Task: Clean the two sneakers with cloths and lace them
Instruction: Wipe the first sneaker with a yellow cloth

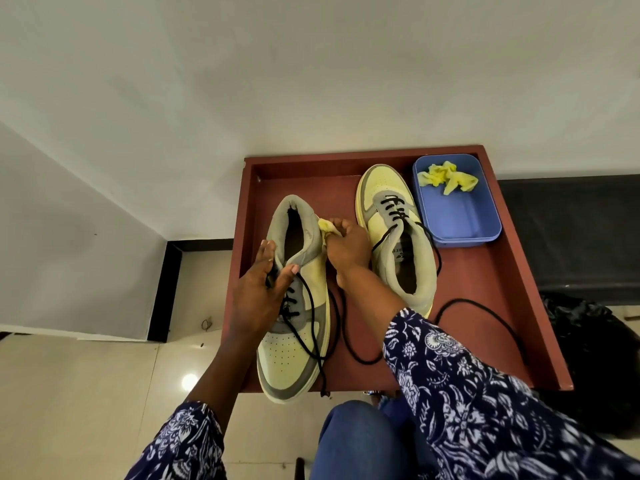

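Observation:
Two cream and grey sneakers with black laces lie on a red-brown table [502, 306]. The left sneaker [294, 348] points its toe toward me and overhangs the near edge. My left hand [259, 292] grips it at the tongue and left side. My right hand [346, 247] pinches a small yellow cloth [327, 227] against the right side of that sneaker's collar. The right sneaker [391, 220] lies toe away from me, partly laced, and its loose lace [485, 310] trails over the table.
A blue plastic tub [460, 220] stands at the table's far right with a second yellow cloth [446, 180] crumpled inside. A black bag [588, 358] sits on the floor to the right. White walls rise behind and to the left. My knee [356, 441] is below the table's near edge.

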`<state>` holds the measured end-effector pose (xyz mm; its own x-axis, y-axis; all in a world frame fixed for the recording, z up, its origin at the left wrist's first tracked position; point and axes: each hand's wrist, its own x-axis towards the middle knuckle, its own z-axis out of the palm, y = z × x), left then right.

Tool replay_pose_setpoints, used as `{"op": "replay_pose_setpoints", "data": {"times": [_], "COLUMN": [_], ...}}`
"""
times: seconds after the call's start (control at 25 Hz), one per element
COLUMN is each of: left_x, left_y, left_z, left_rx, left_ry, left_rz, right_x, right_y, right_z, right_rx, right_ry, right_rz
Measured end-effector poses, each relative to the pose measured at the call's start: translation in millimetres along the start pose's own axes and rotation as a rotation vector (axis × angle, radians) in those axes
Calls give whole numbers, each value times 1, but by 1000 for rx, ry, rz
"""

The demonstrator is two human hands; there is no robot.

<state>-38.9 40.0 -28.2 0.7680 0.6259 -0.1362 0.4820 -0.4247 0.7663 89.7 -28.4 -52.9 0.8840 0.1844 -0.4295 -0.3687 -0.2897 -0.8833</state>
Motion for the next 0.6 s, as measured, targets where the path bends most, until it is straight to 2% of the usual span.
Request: {"op": "replay_pose_setpoints", "data": {"times": [0.12,0.24,0.44,0.6], "left_x": [0,0,1,1], "left_y": [-1,-2,-3,-5], "left_z": [-1,0,1,1], "left_rx": [5,15,27,33], "left_ry": [0,-4,4,-6], "left_rz": [9,14,10,5], "right_x": [-9,-30,-70,-97], "right_y": [9,31,62,75], "right_z": [-5,-11,-22,-29], "right_rx": [-19,-82,-109,-164], "right_ry": [-69,-56,-61,-37], "right_rz": [-53,-118,-106,-228]}}
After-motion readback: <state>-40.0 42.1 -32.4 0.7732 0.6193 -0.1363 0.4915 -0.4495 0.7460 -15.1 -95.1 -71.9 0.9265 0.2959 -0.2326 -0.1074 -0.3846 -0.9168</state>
